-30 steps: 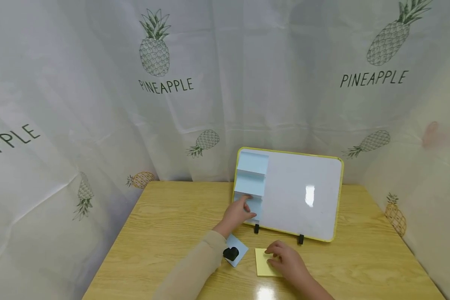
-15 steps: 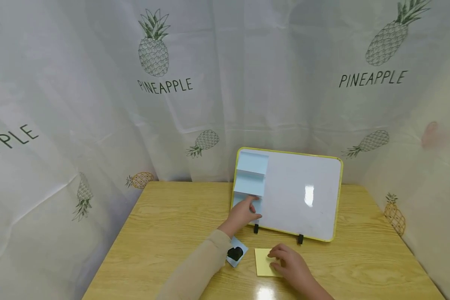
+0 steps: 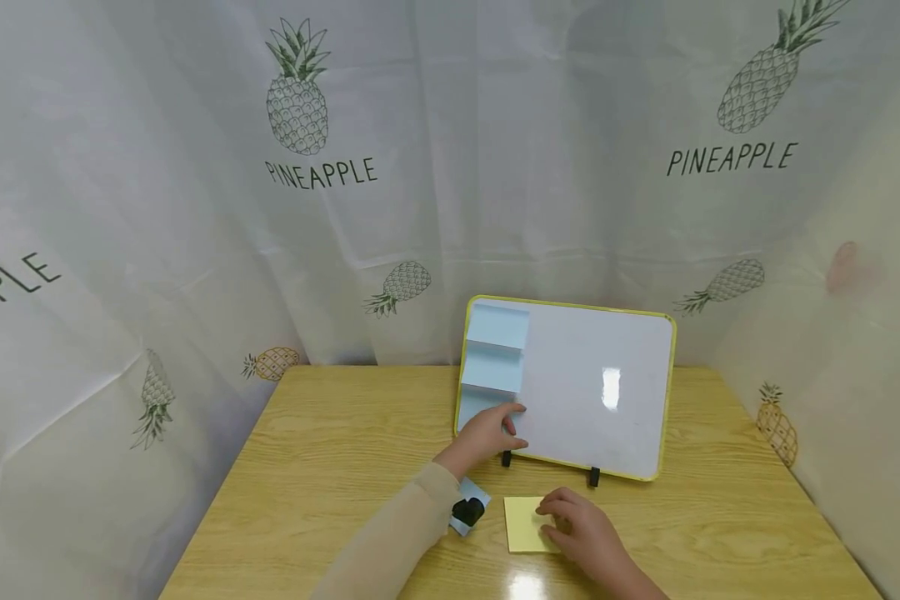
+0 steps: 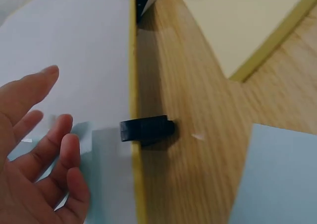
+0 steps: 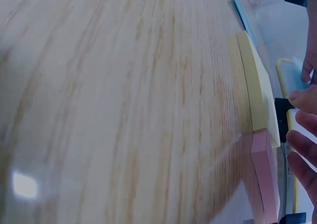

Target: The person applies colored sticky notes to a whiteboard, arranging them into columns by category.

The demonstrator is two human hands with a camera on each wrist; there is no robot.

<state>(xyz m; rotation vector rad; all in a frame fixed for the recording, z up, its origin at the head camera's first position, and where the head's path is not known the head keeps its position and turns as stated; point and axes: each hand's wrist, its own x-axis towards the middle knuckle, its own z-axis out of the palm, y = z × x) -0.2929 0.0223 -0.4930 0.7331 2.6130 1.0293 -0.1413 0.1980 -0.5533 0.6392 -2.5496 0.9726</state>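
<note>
My left hand (image 3: pixel 487 433) is held in front of the whiteboard's (image 3: pixel 570 375) lower left part, thumb and fingers apart with nothing between them. Partly behind it is the lowest of three light blue sticky notes (image 3: pixel 476 406), stuck in a column down the board's left side. In the left wrist view the fingers of the left hand (image 4: pixel 29 179) are loosely bent. My right hand (image 3: pixel 583 529) hovers with relaxed fingers over the right part of a yellow sticky note pad (image 3: pixel 521 525). Whether it touches the pad cannot be told. Beside the yellow pad, the right wrist view shows a pink pad (image 5: pixel 265 174).
A light blue pad (image 3: pixel 461 523) with a black heart-shaped piece (image 3: pixel 468 511) lies on the wooden table (image 3: pixel 352 433), partly behind the left sleeve. Black feet (image 3: pixel 594 477) support the yellow-rimmed board. A pineapple-print curtain (image 3: pixel 495 167) hangs behind the table.
My left hand has come down and right from the lowest blue note, moving slightly off it. The right hand stays almost still. The head view has shifted a little.
</note>
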